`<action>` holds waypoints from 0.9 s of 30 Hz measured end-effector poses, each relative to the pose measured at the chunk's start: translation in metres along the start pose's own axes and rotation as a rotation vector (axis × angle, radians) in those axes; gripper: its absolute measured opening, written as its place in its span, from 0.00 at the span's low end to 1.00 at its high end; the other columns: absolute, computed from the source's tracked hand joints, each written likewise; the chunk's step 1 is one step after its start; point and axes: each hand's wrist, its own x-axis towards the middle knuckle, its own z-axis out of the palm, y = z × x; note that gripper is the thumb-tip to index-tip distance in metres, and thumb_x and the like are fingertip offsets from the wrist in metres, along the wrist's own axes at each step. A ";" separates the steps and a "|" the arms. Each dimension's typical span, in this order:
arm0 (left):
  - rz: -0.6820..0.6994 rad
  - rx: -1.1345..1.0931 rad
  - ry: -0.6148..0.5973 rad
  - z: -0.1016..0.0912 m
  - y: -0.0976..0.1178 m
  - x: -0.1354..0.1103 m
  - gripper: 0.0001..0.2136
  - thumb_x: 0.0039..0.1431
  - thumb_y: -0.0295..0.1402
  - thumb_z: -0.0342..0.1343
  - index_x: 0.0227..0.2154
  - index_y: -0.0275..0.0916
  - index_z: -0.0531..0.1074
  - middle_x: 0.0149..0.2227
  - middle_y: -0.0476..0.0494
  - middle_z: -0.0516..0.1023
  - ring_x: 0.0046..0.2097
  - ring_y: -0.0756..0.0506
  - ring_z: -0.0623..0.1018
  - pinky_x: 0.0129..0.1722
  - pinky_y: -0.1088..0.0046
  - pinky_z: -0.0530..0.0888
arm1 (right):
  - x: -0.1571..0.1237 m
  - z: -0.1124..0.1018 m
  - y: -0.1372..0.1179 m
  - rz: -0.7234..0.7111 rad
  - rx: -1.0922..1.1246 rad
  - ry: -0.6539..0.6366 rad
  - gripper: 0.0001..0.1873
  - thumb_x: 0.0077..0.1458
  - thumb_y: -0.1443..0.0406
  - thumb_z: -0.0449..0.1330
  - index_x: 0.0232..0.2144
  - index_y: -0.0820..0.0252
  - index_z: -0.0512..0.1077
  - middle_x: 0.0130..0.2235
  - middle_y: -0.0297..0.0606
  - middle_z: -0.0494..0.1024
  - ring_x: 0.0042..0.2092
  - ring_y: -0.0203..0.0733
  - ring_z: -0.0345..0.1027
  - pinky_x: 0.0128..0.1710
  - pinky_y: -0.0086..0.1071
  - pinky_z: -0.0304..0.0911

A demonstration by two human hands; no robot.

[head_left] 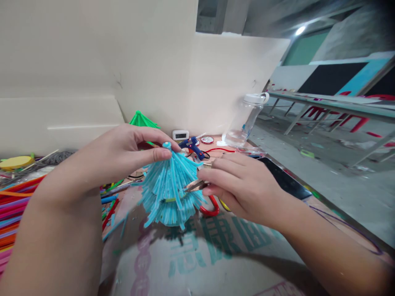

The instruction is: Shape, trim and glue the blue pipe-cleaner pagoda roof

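Observation:
My left hand (pixel 123 154) pinches the top of a blue tree-shaped bundle of drinking straws (pixel 169 189), thumb and forefinger closed on its tip. It hangs just above the printed sheet on the table (pixel 200 255). My right hand (pixel 237 185) is closed round a pair of scissors (pixel 196 187) with red handles (pixel 211 207). The blades point left into the straws on the bundle's right side.
A heap of coloured straws (pixel 15 205) lies at the left edge. A green straw cone (pixel 142 120), a small digital clock (pixel 180 134), a blue glue gun (pixel 193 147) and a clear plastic jar (pixel 243 123) stand by the back wall. A dark phone (pixel 284 179) lies to the right.

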 end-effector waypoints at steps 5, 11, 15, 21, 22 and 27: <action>0.010 -0.012 -0.048 -0.001 -0.001 0.002 0.13 0.58 0.42 0.55 0.42 0.46 0.78 0.37 0.52 0.81 0.38 0.46 0.79 0.33 0.79 0.74 | 0.001 -0.001 0.004 0.010 0.012 0.008 0.14 0.65 0.60 0.50 0.39 0.62 0.72 0.33 0.38 0.74 0.35 0.39 0.64 0.36 0.33 0.56; 0.015 -0.013 -0.067 -0.002 -0.004 0.002 0.14 0.57 0.43 0.55 0.43 0.45 0.78 0.38 0.50 0.81 0.37 0.46 0.78 0.30 0.80 0.73 | 0.000 0.006 0.002 -0.030 -0.042 -0.006 0.15 0.64 0.58 0.50 0.37 0.61 0.72 0.31 0.37 0.72 0.34 0.40 0.61 0.37 0.33 0.55; -0.007 -0.088 -0.099 -0.003 -0.008 0.002 0.14 0.57 0.42 0.57 0.44 0.44 0.77 0.37 0.49 0.81 0.35 0.47 0.79 0.30 0.79 0.74 | 0.000 0.007 0.001 -0.017 -0.054 0.004 0.15 0.64 0.58 0.50 0.38 0.61 0.72 0.31 0.37 0.72 0.35 0.40 0.61 0.37 0.34 0.54; 0.016 -0.292 -0.098 -0.008 -0.020 0.001 0.12 0.58 0.39 0.58 0.43 0.45 0.77 0.39 0.50 0.81 0.39 0.48 0.79 0.35 0.80 0.75 | 0.000 0.005 0.000 -0.009 -0.061 0.040 0.13 0.64 0.60 0.50 0.38 0.61 0.71 0.31 0.37 0.71 0.34 0.41 0.60 0.35 0.34 0.53; 0.025 -0.303 -0.093 -0.008 -0.021 0.001 0.11 0.58 0.38 0.58 0.43 0.45 0.77 0.39 0.50 0.81 0.39 0.48 0.79 0.35 0.80 0.75 | 0.000 0.005 0.000 -0.012 -0.066 0.047 0.13 0.64 0.60 0.51 0.39 0.61 0.71 0.32 0.38 0.72 0.34 0.41 0.60 0.35 0.34 0.53; 0.055 -0.280 -0.043 -0.006 -0.023 0.004 0.10 0.59 0.39 0.57 0.39 0.42 0.78 0.40 0.48 0.80 0.40 0.48 0.78 0.35 0.80 0.73 | -0.001 0.005 -0.001 -0.012 -0.057 0.042 0.12 0.64 0.61 0.51 0.40 0.61 0.71 0.32 0.37 0.72 0.34 0.41 0.60 0.36 0.35 0.54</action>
